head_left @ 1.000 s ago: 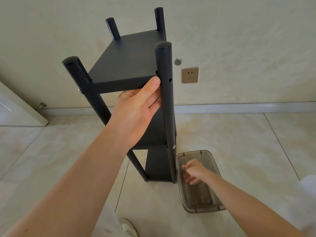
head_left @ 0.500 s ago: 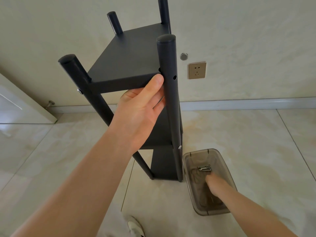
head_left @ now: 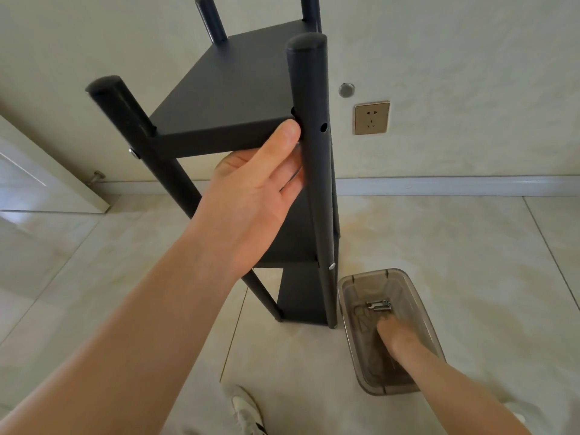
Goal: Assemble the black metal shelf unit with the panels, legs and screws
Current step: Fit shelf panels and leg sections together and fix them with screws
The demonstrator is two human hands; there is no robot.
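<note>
- Since the earlier frames my right hand [head_left: 397,335] has gone deeper into the plastic tub [head_left: 351,309], while the left hand [head_left: 257,196] holds the same corner; the view has swung slightly so the shelf unit [head_left: 238,98] sits closer.
- Left: a door edge [head_left: 37,171] and its stop stand near the wall; a silver screw head [head_left: 134,153] shows in the near-left leg [head_left: 138,133], so I judge that joint done.
- Centre: the shelf unit stands upright on the tiled floor [head_left: 439,246], three panels between four round legs. My left hand is under the top panel's front lip, thumb pressed on its face, fingers curled against the near-right leg [head_left: 314,171].
- Handling, as I judge it: thin painted steel, stiff and fairly light but tall and narrow, so it may tip. The smooth round legs may be slippery; the panel edge by a leg gives the firmer hold.
- An open screw hole [head_left: 324,127] in the near-right leg is unfilled.
- Right: the tub sits on the floor just beside the shelf foot, with small screws [head_left: 379,305] inside. My right hand is blurred; I cannot tell whether it has pinched anything.
- A wall socket [head_left: 372,117] lies behind.
</note>
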